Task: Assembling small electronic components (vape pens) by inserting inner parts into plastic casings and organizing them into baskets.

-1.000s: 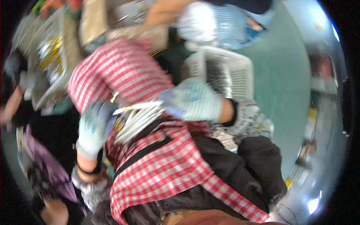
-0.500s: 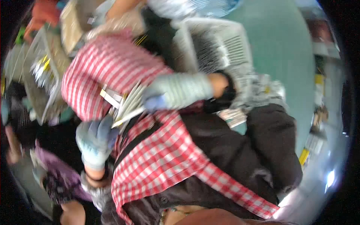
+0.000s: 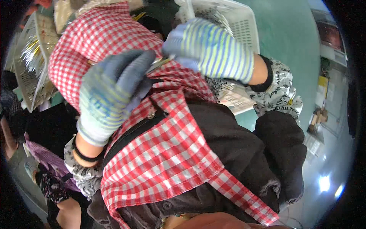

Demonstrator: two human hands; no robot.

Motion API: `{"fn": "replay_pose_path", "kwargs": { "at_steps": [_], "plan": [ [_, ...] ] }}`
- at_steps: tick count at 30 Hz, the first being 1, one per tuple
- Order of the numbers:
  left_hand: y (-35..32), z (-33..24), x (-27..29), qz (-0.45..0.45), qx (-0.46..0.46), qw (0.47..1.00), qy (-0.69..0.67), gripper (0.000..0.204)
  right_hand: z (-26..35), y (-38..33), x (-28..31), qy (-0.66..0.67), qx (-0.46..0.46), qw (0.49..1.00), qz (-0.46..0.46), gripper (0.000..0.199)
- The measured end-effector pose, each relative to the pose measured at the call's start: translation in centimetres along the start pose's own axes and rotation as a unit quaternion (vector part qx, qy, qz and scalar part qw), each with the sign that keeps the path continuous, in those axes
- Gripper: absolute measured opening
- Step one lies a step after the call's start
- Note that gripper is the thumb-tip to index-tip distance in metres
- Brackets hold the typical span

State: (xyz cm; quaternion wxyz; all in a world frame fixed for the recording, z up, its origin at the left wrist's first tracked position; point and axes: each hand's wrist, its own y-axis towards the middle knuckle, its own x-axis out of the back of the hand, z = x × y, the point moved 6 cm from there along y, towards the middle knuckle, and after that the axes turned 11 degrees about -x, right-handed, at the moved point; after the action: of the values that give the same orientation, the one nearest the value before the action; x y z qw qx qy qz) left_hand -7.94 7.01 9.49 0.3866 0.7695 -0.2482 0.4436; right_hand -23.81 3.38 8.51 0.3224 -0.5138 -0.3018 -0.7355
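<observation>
Both my hands wear striped knit gloves with grey-blue fingers and are raised above the red-and-white checked apron [image 3: 160, 152] over my lap. My left hand [image 3: 110, 91] is closed, its thumb and fingers pinched at one end of a thin, light metallic strip [image 3: 157, 65]. At the strip's other, yellowish end, the bent fingers of my right hand [image 3: 211, 49] are closed together. The fingers cover most of the strip, so its exact kind does not show. A small bit of pale material peeks out behind my left hand.
Ahead to the right, a white plastic basket [image 3: 254, 26] holds many thin dark and silvery pieces on a green table [image 3: 288, 42]. A crate [image 3: 44, 26] with silver and yellow strips stands at left. Another person's arm [image 3: 70, 213] and purple cloth [image 3: 49, 160] show lower left.
Both hands have risen toward the camera, and their fingertips have met around a thin strip. The bundle of pale flat strips between them on the lap is now hidden or gone from sight.
</observation>
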Motion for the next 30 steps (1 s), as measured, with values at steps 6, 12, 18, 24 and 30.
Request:
{"fn": "replay_pose_path", "kwargs": {
  "at_steps": [6,12,18,24,30],
  "plan": [
    [-4.8,2.7,0.2,-0.034,0.095,0.995,-0.028,0.042,-12.2,-13.2,-0.9,0.076,-0.188,0.979,-0.019,0.020],
    [-9.0,4.5,-1.3,0.032,0.131,0.988,-0.080,0.040,-16.7,-30.9,-11.9,-0.060,-0.677,0.629,0.378,0.018],
    [-9.1,4.0,-0.5,0.073,0.143,0.987,-0.005,0.035,-14.9,-36.3,-18.0,-0.124,-0.513,0.794,0.301,0.023],
    [-11.4,4.6,-1.7,0.139,0.146,0.977,0.077,0.035,-16.5,-38.9,-18.7,-0.148,-0.497,0.742,0.424,0.021],
    [-9.7,6.7,-4.0,0.095,0.051,0.989,0.102,0.038,-9.8,-13.9,-6.6,-0.105,-0.396,0.902,0.136,0.020]
  ]
}}
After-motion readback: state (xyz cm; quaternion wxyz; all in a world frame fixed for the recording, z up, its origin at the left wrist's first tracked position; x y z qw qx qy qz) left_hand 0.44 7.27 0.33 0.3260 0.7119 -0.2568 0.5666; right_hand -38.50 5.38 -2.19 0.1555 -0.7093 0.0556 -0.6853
